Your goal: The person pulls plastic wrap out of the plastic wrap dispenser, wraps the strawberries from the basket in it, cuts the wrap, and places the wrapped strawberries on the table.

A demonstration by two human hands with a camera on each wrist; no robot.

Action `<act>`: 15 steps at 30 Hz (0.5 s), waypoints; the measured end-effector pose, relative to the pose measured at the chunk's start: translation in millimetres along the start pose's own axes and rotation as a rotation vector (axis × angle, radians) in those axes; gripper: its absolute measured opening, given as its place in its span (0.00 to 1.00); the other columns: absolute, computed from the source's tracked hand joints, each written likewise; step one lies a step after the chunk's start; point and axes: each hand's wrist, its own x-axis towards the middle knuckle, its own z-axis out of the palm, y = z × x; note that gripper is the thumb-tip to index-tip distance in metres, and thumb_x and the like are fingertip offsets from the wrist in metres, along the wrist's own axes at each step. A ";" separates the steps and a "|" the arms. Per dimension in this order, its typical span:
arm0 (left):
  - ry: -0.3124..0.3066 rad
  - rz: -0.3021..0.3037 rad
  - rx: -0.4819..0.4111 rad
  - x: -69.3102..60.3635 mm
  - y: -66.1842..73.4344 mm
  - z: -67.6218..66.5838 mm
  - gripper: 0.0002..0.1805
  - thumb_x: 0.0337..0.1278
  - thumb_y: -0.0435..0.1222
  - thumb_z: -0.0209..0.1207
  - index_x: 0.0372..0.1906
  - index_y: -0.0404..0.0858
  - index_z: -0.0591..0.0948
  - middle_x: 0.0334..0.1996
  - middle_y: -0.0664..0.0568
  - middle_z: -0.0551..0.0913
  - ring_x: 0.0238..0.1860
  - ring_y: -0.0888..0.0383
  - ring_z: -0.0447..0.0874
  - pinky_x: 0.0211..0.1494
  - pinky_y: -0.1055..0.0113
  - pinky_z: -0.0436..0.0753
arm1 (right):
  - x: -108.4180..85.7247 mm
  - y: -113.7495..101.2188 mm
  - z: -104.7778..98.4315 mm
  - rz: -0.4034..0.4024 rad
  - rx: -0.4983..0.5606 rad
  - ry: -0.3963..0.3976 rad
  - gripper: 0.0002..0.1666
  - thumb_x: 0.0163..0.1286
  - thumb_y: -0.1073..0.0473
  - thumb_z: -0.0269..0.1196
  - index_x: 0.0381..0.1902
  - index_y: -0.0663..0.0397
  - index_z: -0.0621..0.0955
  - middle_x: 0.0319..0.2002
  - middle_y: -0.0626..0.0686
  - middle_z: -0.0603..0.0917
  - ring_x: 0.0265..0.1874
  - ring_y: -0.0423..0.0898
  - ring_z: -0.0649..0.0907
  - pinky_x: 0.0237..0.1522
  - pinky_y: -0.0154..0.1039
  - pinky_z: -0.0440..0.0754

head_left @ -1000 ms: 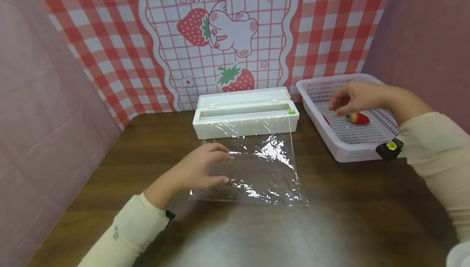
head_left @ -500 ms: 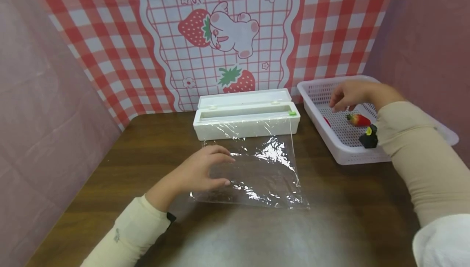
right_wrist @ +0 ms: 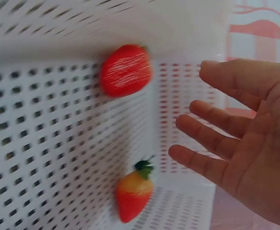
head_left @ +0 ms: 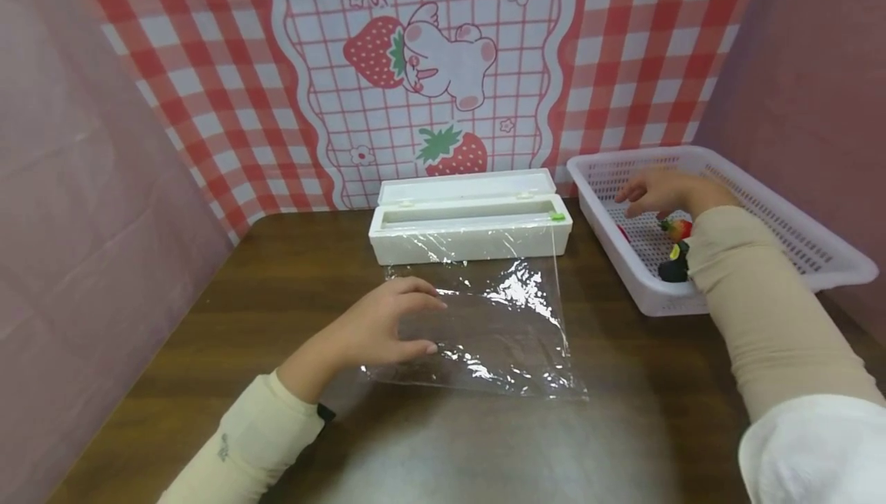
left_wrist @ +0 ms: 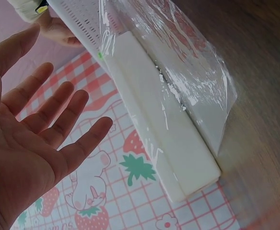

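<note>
My left hand point(head_left: 384, 323) hovers over the left side of a clear plastic wrap sheet point(head_left: 484, 335), fingers spread and holding nothing. The sheet runs from a white wrap dispenser box point(head_left: 471, 245), whose lid stands raised, down onto the table. My right hand point(head_left: 661, 190) is above a white perforated basket point(head_left: 647, 304), fingers loosely bent, nothing in them. Inside the basket in the right wrist view lie a whole strawberry point(right_wrist: 134, 194) with a green cap and a red strawberry point(right_wrist: 126, 71) showing a pale, streaked face. Both strawberries are apart from the right hand.
A green slider point(head_left: 557, 217) sits at the dispenser's right end. The brown wooden table point(head_left: 277, 258) extends around the box. A red checked cloth point(head_left: 609, 50) with strawberry prints hangs behind, and pink cloth point(head_left: 90, 181) covers the sides.
My right hand and forearm have shifted left and reach deeper over the basket, the wrist lowering toward it. My left hand and the plastic wrap have stayed nearly still.
</note>
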 end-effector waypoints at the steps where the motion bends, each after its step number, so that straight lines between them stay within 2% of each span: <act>1: -0.001 -0.005 -0.002 0.0 0.3 -0.9 0.26 0.47 0.41 0.72 0.53 0.37 0.81 0.54 0.45 0.78 0.56 0.50 0.75 0.61 0.54 0.75 | 2.6 1.8 1.3 -0.003 -0.007 -0.022 0.27 0.66 0.61 0.61 0.59 0.72 0.72 0.59 0.78 0.68 0.56 0.73 0.71 0.46 0.62 0.79; 5: -0.012 -0.027 -0.008 0.3 0.6 -2.1 0.26 0.48 0.42 0.72 0.54 0.37 0.81 0.55 0.46 0.78 0.57 0.51 0.75 0.61 0.55 0.75 | 12.3 5.4 8.0 0.023 -0.020 -0.083 0.29 0.64 0.62 0.61 0.61 0.69 0.71 0.61 0.80 0.64 0.58 0.73 0.69 0.46 0.61 0.80; 10: -0.021 -0.043 -0.017 0.8 1.0 -2.6 0.26 0.48 0.42 0.72 0.54 0.38 0.81 0.55 0.47 0.78 0.57 0.52 0.74 0.61 0.55 0.74 | 21.0 0.5 14.8 0.068 0.077 -0.162 0.33 0.63 0.66 0.58 0.65 0.73 0.64 0.62 0.81 0.60 0.60 0.75 0.66 0.47 0.59 0.80; 12: -0.023 -0.045 -0.018 0.8 1.3 -2.8 0.26 0.49 0.42 0.72 0.54 0.38 0.81 0.55 0.47 0.77 0.57 0.52 0.74 0.62 0.55 0.74 | 23.0 -1.9 16.6 0.069 0.093 -0.198 0.33 0.61 0.68 0.56 0.64 0.74 0.63 0.59 0.80 0.63 0.57 0.74 0.68 0.46 0.60 0.81; 15: -0.024 -0.047 -0.020 0.5 0.9 -2.5 0.26 0.49 0.43 0.72 0.55 0.38 0.81 0.55 0.47 0.77 0.57 0.52 0.74 0.62 0.55 0.74 | 26.1 -3.3 19.6 0.069 0.082 -0.225 0.29 0.61 0.68 0.56 0.60 0.73 0.65 0.49 0.73 0.74 0.49 0.66 0.77 0.43 0.58 0.82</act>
